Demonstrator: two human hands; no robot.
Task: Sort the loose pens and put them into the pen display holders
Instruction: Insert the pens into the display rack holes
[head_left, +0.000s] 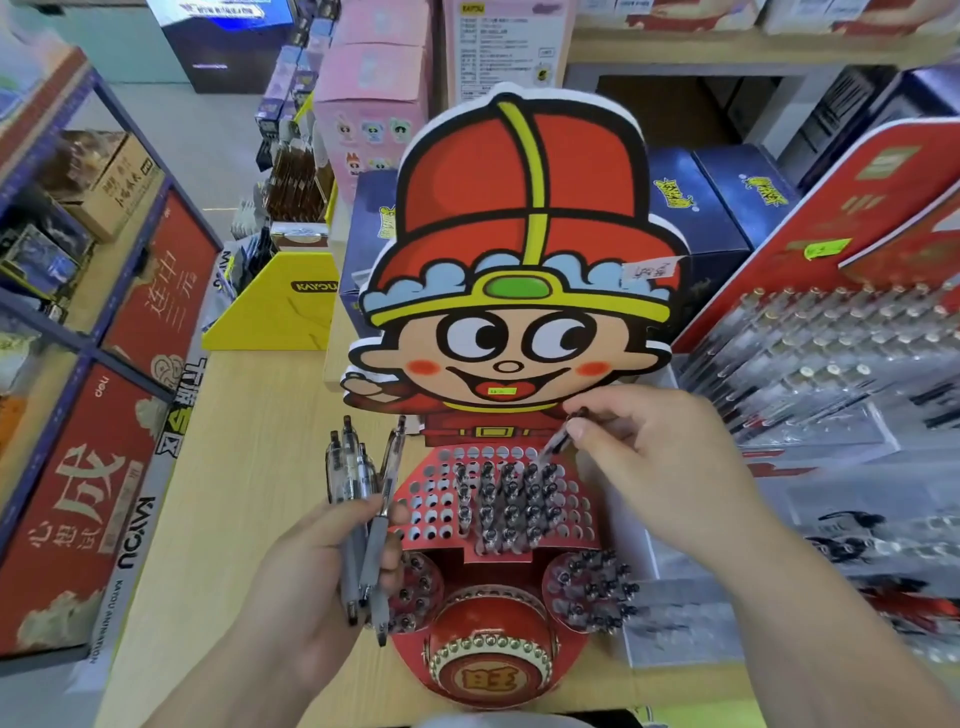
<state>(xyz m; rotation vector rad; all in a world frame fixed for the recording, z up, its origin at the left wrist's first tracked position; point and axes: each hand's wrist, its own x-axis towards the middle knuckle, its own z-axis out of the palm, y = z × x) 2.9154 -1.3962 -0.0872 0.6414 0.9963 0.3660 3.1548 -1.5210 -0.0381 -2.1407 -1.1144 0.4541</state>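
My right hand (660, 467) pinches one pen (557, 442), tip angled down over the back row of the holder (498, 555). My left hand (322, 571) grips a pen bundle (357, 483) at the holder's left edge, where holes sit open. Bare tabletop (249, 467) on the left, clear rack (831, 353) crowds the right.

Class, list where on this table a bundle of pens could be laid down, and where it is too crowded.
Free: the bare wooden tabletop between the yellow box and the left hand, left of the cartoon pen holder. Crowded: right of the holder, clear pen racks cover the table; the holder's middle holes are full of pens.
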